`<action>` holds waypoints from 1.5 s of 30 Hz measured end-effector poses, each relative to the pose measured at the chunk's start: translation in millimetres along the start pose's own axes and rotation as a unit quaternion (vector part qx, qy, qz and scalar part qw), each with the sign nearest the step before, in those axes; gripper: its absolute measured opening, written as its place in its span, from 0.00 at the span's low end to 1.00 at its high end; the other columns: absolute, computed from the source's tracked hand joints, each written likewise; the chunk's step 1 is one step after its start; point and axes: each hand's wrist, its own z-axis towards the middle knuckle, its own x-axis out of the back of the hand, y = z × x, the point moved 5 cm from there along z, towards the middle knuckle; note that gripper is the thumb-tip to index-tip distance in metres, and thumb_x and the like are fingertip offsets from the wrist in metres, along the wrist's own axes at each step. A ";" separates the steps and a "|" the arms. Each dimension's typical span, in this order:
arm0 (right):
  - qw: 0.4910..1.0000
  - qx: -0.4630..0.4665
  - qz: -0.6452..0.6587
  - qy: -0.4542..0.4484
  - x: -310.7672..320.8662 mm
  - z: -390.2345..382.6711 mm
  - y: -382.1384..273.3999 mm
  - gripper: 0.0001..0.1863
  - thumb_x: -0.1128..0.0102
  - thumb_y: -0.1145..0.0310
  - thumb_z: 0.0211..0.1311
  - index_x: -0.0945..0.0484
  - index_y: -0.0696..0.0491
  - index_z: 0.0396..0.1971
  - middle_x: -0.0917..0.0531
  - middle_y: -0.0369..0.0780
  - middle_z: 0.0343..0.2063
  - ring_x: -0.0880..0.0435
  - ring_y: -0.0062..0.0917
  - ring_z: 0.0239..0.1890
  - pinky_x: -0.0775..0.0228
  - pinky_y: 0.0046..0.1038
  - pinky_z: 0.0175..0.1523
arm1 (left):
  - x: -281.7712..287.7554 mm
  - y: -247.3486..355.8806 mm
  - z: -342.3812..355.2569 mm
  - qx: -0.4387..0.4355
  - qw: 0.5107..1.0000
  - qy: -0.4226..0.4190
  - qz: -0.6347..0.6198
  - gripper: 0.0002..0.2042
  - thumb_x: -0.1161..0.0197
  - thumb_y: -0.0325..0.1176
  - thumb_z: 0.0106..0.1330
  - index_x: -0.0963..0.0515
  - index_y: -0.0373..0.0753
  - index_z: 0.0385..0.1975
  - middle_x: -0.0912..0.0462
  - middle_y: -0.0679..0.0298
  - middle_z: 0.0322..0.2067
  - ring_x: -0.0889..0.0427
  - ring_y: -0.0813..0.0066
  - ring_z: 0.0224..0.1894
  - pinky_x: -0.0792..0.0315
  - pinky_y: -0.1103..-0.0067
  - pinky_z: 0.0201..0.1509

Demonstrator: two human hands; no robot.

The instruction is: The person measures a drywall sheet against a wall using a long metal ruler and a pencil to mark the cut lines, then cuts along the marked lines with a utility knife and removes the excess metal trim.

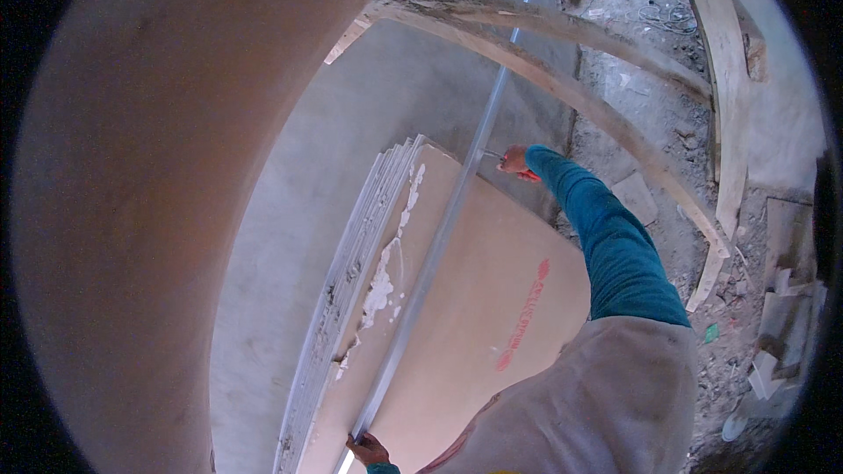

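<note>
A long, straight metal channel lies slantwise over a stack of tan plasterboard sheets. Its far end reaches past the sheets, beneath the wooden poles. My left hand is closed around the channel's near end at the lower edge. Farther out, my right hand grips a small tool with a red handle. A thin metal tip of that tool points left, at or close to the channel's side. Fingers and distance hide the tool's exact kind.
Torn paper and white plaster show along the stack's left edge. Wooden poles cross above the far part. Rubble covers the ground at right, beside scrap boards. A large tan curved surface fills the left.
</note>
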 end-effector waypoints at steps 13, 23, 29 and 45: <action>0.967 0.131 -0.178 0.124 4.0 17.3 6.2 0.30 0.27 0.41 0.45 0.22 0.57 0.26 0.17 0.43 0.25 0.17 0.37 0.30 0.25 0.42 0.37 | -31.5 0.1 -39.3 0.017 0.995 -0.084 -0.045 0.20 0.36 0.46 0.64 0.25 0.37 0.48 0.19 0.61 0.39 0.20 0.69 0.41 0.21 0.77 0.50; 0.954 0.002 -0.293 0.067 19.2 -50.4 102.5 0.29 0.26 0.43 0.42 0.17 0.54 0.34 0.15 0.46 0.37 0.16 0.40 0.43 0.25 0.43 0.47 | 65.9 -119.8 -104.5 0.111 0.986 -0.035 -0.122 0.17 0.41 0.47 0.62 0.23 0.37 0.37 0.17 0.56 0.42 0.18 0.57 0.46 0.24 0.64 0.58; 0.944 0.115 -0.299 0.084 -20.9 -50.8 64.5 0.28 0.29 0.43 0.45 0.17 0.53 0.36 0.16 0.46 0.39 0.18 0.41 0.45 0.26 0.43 0.48 | 101.7 -198.4 -148.6 -0.055 0.993 -0.037 0.095 0.14 0.39 0.46 0.63 0.24 0.42 0.39 0.20 0.56 0.50 0.24 0.59 0.52 0.32 0.66 0.64; 0.868 0.224 -0.441 -0.050 -57.5 -55.4 106.1 0.25 0.37 0.44 0.54 0.17 0.51 0.40 0.18 0.47 0.46 0.21 0.43 0.50 0.28 0.44 0.52 | 40.5 -262.2 -233.4 0.127 0.960 0.206 -0.138 0.24 0.31 0.33 0.59 0.35 0.38 0.52 0.25 0.54 0.49 0.22 0.55 0.51 0.19 0.53 0.50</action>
